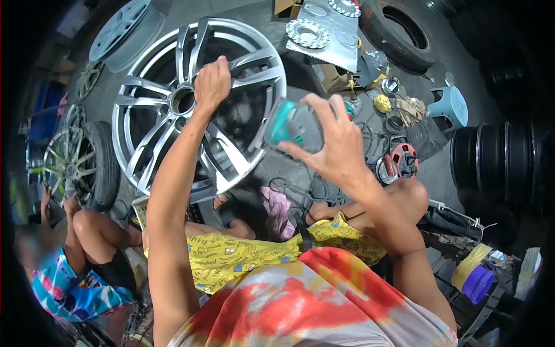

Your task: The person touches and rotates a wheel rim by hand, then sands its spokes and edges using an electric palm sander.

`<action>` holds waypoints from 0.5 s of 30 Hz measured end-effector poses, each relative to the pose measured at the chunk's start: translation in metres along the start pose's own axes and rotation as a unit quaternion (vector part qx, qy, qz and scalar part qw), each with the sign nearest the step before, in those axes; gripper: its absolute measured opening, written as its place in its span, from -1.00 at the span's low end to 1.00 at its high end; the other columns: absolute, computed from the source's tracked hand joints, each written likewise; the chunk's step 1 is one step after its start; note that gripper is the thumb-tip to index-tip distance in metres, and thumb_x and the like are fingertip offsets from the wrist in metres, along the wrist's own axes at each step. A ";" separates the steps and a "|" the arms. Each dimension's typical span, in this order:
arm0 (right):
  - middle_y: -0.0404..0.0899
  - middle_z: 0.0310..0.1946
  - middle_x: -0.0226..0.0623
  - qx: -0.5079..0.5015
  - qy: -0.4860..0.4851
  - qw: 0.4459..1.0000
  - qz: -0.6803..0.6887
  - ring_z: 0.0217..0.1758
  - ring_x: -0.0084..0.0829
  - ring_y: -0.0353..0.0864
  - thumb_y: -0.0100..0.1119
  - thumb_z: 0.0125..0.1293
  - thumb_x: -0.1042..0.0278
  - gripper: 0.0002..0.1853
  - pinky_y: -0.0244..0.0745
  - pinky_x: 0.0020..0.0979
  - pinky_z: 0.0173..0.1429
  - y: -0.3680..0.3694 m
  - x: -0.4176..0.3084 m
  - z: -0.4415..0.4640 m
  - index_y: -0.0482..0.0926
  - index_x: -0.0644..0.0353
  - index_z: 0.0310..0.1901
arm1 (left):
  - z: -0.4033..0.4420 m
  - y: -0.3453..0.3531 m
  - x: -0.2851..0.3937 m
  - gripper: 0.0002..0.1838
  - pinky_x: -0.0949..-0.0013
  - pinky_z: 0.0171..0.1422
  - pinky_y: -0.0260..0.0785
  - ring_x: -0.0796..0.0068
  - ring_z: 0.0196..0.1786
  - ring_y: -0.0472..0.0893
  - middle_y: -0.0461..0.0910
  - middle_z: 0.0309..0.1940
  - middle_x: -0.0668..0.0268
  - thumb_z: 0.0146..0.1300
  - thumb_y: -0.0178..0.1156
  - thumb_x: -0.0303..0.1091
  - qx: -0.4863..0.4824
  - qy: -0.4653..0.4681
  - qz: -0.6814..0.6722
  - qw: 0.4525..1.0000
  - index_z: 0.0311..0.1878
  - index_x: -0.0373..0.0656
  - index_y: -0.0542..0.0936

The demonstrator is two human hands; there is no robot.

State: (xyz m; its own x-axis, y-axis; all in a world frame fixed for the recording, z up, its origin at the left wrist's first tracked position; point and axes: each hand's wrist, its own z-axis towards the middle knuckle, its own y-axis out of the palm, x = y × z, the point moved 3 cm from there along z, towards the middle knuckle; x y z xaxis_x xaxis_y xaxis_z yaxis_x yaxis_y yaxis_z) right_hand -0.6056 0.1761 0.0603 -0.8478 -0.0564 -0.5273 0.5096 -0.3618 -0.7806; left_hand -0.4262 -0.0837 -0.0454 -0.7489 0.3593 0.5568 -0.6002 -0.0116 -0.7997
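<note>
A large silver alloy wheel rim (136,99) with split spokes stands tilted before me. My left hand (212,84) is closed around one of its spokes, just right of the centre hole. In my right hand (335,139) is a teal and grey power sander (281,124), slightly smeared by motion. The thumb and fingers curl round its body. Its pad side is turned toward the right outer lip of the rim; I cannot tell whether they touch. A pink cloth (277,212) lies on the floor below the sander.
A co-worker (81,266) sits at left, hands by another spoked wheel (69,162). At right stand a blue stool (448,107) and stacked dark rims (491,162). Cables, a red-and-black reel-like item (404,161) and a yellow sponge-like ball (382,103) lie nearby. A tyre (399,34) rests behind.
</note>
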 end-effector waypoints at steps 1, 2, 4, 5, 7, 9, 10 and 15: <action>0.50 0.00 -0.05 -0.004 -0.013 1.000 -0.002 -0.14 0.18 0.73 0.69 -0.02 -0.16 -0.13 0.71 0.10 -0.07 -0.003 0.003 0.011 0.48 -0.03 0.29 | -0.002 -0.002 0.001 -0.31 -0.27 0.26 0.42 -0.45 0.03 0.66 0.70 -0.12 -0.31 0.62 -0.26 0.02 0.001 -0.007 0.001 1.000 -0.15 -0.33 0.77; 0.50 -0.01 -0.07 -0.007 -0.024 1.000 -0.005 -0.12 0.17 0.74 0.69 -0.02 -0.16 -0.13 0.71 0.10 -0.04 -0.005 0.007 0.025 0.49 -0.02 0.29 | -0.003 -0.003 0.004 -0.31 -0.27 0.24 0.42 -0.45 0.02 0.66 0.70 -0.13 -0.31 0.62 -0.26 0.01 -0.003 -0.006 -0.004 1.000 -0.16 -0.34 0.77; 0.56 0.03 -0.09 0.006 -0.060 0.998 -0.036 -0.06 0.16 0.74 0.68 -0.02 -0.21 -0.13 0.70 0.05 -0.02 -0.001 0.026 0.069 0.52 -0.01 0.28 | -0.003 -0.003 0.005 -0.31 -0.27 0.20 0.44 -0.45 -0.02 0.67 0.70 -0.18 -0.30 0.63 -0.25 0.00 0.013 0.005 -0.014 1.000 -0.21 -0.36 0.75; 0.60 0.04 -0.09 0.030 -0.094 0.994 -0.047 -0.04 0.16 0.74 0.68 -0.02 -0.23 -0.13 0.69 0.05 -0.03 0.003 0.038 0.095 0.53 -0.02 0.29 | -0.002 -0.003 0.005 -0.31 -0.27 0.20 0.44 -0.45 -0.02 0.67 0.70 -0.18 -0.30 0.63 -0.25 0.00 0.015 -0.002 -0.014 1.000 -0.21 -0.36 0.75; 0.71 -0.08 -0.09 0.069 -0.191 0.974 -0.100 -0.15 -0.11 0.76 0.67 0.00 -0.32 -0.04 0.66 -0.17 -0.05 0.019 0.064 0.157 0.57 0.14 0.34 | -0.002 -0.006 0.006 -0.31 -0.27 0.19 0.44 -0.44 -0.02 0.67 0.71 -0.21 -0.28 0.62 -0.24 0.00 0.002 0.002 -0.021 1.000 -0.23 -0.36 0.76; 0.70 0.09 0.17 -0.029 -0.124 0.988 -0.091 0.22 0.10 0.69 0.69 -0.04 -0.28 -0.06 0.56 -0.05 0.32 0.034 0.074 0.225 0.59 0.24 0.25 | -0.002 -0.003 0.001 -0.32 -0.27 0.19 0.45 -0.44 -0.04 0.67 0.70 -0.23 -0.28 0.62 -0.22 0.00 0.012 -0.015 -0.025 1.000 -0.25 -0.35 0.76; 0.68 0.15 0.20 -0.031 -0.134 0.987 -0.082 0.25 0.11 0.69 0.70 -0.08 -0.31 0.03 0.56 -0.05 0.35 0.050 0.086 0.258 0.56 0.25 0.32 | -0.002 -0.003 0.001 -0.33 -0.27 0.18 0.46 -0.44 -0.05 0.67 0.70 -0.23 -0.28 0.62 -0.21 0.00 0.011 -0.006 -0.034 0.999 -0.25 -0.34 0.76; 0.60 0.33 0.21 -0.138 -0.008 0.990 -0.035 0.33 0.08 0.67 0.71 -0.19 -0.44 0.29 0.55 -0.07 0.45 0.077 0.071 0.344 0.43 0.30 0.49 | -0.001 -0.006 0.001 -0.34 -0.26 0.15 0.47 -0.42 -0.09 0.68 0.70 -0.27 -0.27 0.61 -0.17 0.00 0.030 -0.006 -0.047 0.998 -0.31 -0.31 0.76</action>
State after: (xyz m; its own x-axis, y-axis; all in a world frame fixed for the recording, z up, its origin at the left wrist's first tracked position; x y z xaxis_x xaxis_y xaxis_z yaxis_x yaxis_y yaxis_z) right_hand -0.6774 -0.1757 0.0779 -0.8839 -0.0565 -0.4642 0.4676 -0.0969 -0.8786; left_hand -0.4235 -0.0821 -0.0401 -0.6909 0.3511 0.6319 -0.6840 -0.0345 -0.7287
